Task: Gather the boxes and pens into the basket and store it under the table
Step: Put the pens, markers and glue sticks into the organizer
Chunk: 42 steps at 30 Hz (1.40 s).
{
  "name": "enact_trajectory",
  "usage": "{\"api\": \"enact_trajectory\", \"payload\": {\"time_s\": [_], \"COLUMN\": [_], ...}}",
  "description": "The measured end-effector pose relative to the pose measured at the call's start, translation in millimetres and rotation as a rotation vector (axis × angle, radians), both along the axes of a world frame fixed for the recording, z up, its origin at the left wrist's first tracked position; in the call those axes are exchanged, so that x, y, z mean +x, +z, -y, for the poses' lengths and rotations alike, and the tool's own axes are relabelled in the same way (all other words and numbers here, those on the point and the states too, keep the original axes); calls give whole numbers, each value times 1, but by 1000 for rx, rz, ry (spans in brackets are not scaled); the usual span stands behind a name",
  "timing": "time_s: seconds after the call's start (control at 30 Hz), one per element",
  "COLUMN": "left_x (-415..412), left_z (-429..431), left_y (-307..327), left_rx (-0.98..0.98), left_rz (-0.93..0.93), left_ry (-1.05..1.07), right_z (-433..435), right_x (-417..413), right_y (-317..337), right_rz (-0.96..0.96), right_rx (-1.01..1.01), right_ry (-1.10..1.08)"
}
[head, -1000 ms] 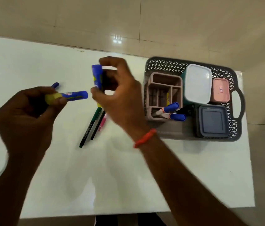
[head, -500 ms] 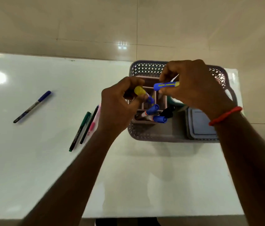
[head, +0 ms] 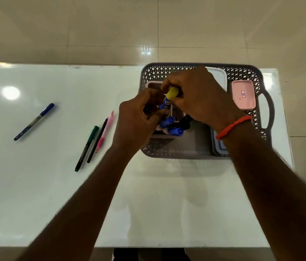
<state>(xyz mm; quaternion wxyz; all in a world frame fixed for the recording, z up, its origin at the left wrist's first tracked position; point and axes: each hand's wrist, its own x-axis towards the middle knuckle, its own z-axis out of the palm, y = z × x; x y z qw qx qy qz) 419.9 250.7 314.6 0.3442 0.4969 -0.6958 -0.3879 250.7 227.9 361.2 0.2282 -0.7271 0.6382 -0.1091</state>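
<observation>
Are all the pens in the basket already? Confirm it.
No, a blue pen, a green pen, a black pen and a pink pen lie on the white table, left of the basket.

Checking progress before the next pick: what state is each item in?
yellow-capped marker: gripped by left hand and right hand, over organizer
blue pen: capped, on table
green pen, black pen, pink pen: on table
pink box: lidded, in basket
blue-capped markers: capped, in organizer
</observation>
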Motion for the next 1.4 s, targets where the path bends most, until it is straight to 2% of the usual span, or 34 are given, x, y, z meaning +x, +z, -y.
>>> {"api": "enact_trajectory", "payload": {"time_s": [0.23,0.37,0.5,0.57,0.6,0.7,0.8,0.93,1.1,1.4], "left_x": [31,73,124,148,160,184,184,182,184,198], "left_z": [-7,-22,-38,-43,-46,-48,-48,-37,-34,-46], "left_y": [8,5,-4,-16,-24,-48,-65,-69,-64,-68], "left_rx": [-92,-127,-16,79,143,379,409,383,470,620], "left_rz": [11,60,104,138,171,325,535,580,580,444], "left_ry": [168,257,365,426,436,359,262,191,157,155], "right_z": [-14,-39,-74,-90,-97,-109,-108,-94,-65,-37], "right_x": [7,18,55,81,95,138,169,194,210,231], "right_y": [15,34,49,43,36,3,-39,-84,-107,-106], "right_rz": [-73,122,277,341,345,191,150,169,182,94], "right_rx": [-37,-165,-328,-253,-144,234,391,389,190,181], "right_ry": [-30,-97,-98,-57,-19,71,-11,-210,-469,-538]}}
